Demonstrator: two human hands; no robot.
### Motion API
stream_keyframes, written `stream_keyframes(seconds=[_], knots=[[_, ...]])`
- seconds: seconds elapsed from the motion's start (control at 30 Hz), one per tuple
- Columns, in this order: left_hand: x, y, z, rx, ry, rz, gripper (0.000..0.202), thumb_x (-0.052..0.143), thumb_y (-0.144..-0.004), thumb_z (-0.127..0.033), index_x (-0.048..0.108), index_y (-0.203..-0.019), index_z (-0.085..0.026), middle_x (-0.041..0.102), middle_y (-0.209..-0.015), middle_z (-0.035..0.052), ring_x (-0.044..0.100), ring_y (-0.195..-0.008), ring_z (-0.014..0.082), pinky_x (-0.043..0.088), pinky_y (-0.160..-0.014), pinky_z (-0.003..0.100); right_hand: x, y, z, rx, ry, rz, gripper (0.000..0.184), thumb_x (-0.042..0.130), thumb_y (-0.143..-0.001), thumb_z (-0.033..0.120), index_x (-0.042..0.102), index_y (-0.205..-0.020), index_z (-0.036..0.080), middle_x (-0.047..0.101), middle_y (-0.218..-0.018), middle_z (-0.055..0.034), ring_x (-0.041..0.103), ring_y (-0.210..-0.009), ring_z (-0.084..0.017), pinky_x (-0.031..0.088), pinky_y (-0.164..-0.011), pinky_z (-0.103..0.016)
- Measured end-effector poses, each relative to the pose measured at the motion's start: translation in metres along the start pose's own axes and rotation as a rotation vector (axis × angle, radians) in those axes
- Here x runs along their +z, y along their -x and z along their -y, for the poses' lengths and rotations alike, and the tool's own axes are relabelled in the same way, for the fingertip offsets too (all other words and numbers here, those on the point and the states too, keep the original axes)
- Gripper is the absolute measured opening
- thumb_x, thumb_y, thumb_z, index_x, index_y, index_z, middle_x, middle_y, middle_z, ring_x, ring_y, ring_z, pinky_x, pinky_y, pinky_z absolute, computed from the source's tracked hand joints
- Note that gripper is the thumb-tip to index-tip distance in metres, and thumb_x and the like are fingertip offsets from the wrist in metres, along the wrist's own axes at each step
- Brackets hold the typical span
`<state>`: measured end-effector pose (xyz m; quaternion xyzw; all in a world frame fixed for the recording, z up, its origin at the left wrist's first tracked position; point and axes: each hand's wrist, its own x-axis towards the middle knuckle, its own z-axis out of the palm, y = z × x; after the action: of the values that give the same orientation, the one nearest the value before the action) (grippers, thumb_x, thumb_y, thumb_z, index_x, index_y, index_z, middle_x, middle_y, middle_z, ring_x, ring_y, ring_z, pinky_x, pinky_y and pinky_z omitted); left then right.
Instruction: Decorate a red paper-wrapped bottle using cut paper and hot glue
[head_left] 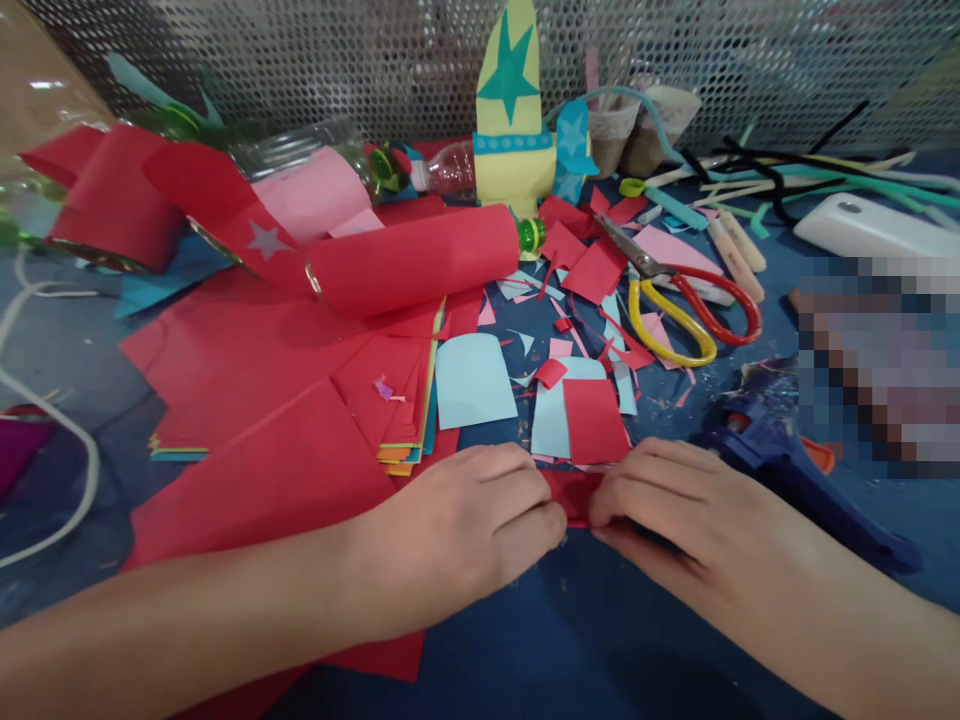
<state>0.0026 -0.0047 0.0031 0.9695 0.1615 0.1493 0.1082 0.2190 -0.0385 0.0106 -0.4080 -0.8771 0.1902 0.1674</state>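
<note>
Between my hands lies a narrow folded strip of red paper (pixel 576 498), flat near the table's front. My left hand (pixel 472 530) has its fingers curled on the strip's left end. At the right end, my right hand (pixel 690 520) pinches the strip with thumb and fingers; both hands hide most of its ends. Just beyond are a light blue paper piece with a rounded top (pixel 475 382) and a red paper rectangle (pixel 596 420) overlapping a second light blue piece. A stack of red sheets (pixel 277 430) lies under and beside my left forearm.
Scissors with red and yellow handles (pixel 675 290) lie among paper scraps. A blue glue gun (pixel 802 470) is by my right hand. A bottle wrapped in red paper (pixel 427 255) and a yellow paper rocket shape (pixel 514 120) stand farther back. A white cord (pixel 90 470) curves at left.
</note>
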Motion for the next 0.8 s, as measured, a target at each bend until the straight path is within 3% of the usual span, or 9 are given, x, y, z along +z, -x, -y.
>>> stream_keyframes(seconds=[0.1, 0.23, 0.6, 0.8], knots=[[0.0008, -0.0012, 0.0005, 0.001, 0.024, 0.001, 0.023, 0.044, -0.092, -0.006, 0.062, -0.08, -0.013, 0.058, -0.073, 0.0017, 0.049, -0.07, 0.0144, 0.048, -0.072, 0.027, -0.0018, 0.0007, -0.0005, -0.102, 0.124, -0.058, 0.032, 0.038, -0.096, 0.014, 0.067, -0.082, 0.02, 0.069, -0.077, -0.0009, 0.061, -0.076, -0.017, 0.046, -0.068, -0.033], [0.0037, -0.0006, 0.0011, 0.017, -0.029, 0.008, 0.023, 0.043, -0.093, -0.006, 0.062, -0.08, -0.013, 0.059, -0.075, 0.0015, 0.051, -0.071, 0.0131, 0.048, -0.076, 0.028, -0.0032, 0.0021, -0.0004, -0.136, 0.201, -0.06, 0.042, 0.032, -0.098, 0.013, 0.069, -0.081, 0.02, 0.071, -0.078, -0.0009, 0.062, -0.075, -0.017, 0.049, -0.067, -0.033], [-0.0003, -0.001, 0.0016, -0.005, -0.009, -0.065, 0.027, 0.041, -0.095, -0.01, 0.066, -0.087, -0.014, 0.062, -0.075, 0.003, 0.055, -0.076, 0.0164, 0.051, -0.07, 0.028, 0.0028, 0.0004, 0.0047, -0.121, 0.342, -0.104, 0.034, 0.038, -0.093, 0.01, 0.069, -0.08, 0.017, 0.069, -0.076, -0.0048, 0.061, -0.077, -0.02, 0.051, -0.071, -0.036], [0.0019, -0.0019, 0.0006, -0.003, -0.033, -0.07, 0.024, 0.043, -0.095, -0.012, 0.066, -0.088, -0.013, 0.064, -0.076, 0.0028, 0.056, -0.074, 0.016, 0.052, -0.072, 0.029, 0.0059, 0.0023, 0.0062, -0.148, 0.419, -0.112, 0.03, 0.04, -0.091, 0.009, 0.069, -0.082, 0.016, 0.069, -0.077, -0.005, 0.061, -0.078, -0.021, 0.047, -0.081, -0.039]])
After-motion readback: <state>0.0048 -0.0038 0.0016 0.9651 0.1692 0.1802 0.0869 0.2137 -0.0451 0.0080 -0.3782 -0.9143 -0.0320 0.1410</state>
